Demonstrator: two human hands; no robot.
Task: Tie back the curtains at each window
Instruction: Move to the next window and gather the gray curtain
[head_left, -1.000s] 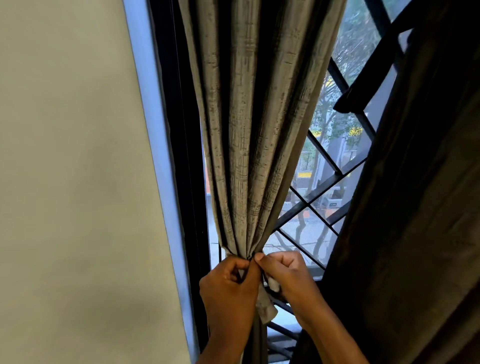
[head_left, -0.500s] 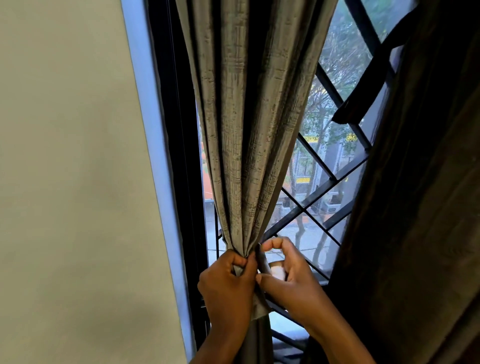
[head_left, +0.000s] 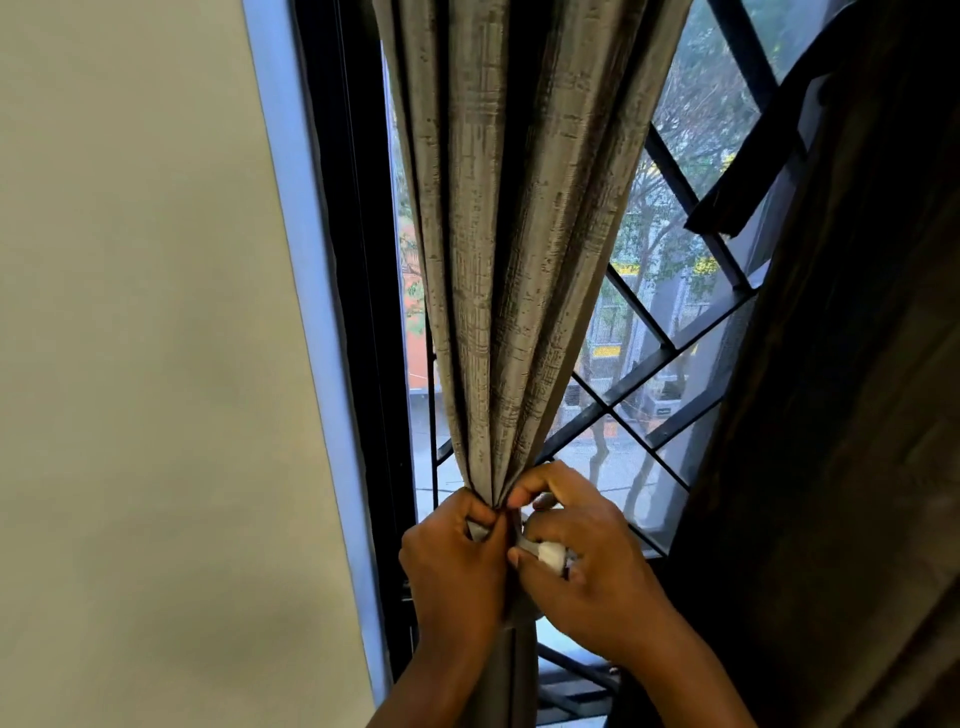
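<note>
A grey textured curtain (head_left: 509, 249) hangs in front of the window, gathered into a narrow bunch at the bottom of the view. My left hand (head_left: 452, 561) grips the bunch from the left and pinches a light fabric tieback (head_left: 480, 530) against it. My right hand (head_left: 582, 561) is at the right side of the bunch, thumb and fingers curled round the white end of the tieback (head_left: 545, 553). Below the hands the curtain falls straight down as a dark column.
A pale wall (head_left: 145, 364) fills the left. The black window frame (head_left: 358, 312) and a diamond-pattern metal grille (head_left: 665, 353) stand behind the curtain. A second, dark curtain (head_left: 841, 415) hangs at the right, close to my right arm.
My right hand has turned from pinching the bunch with its thumb to holding the white tieback end beside it, fingers opened higher. Both hands sit slightly higher in view.
</note>
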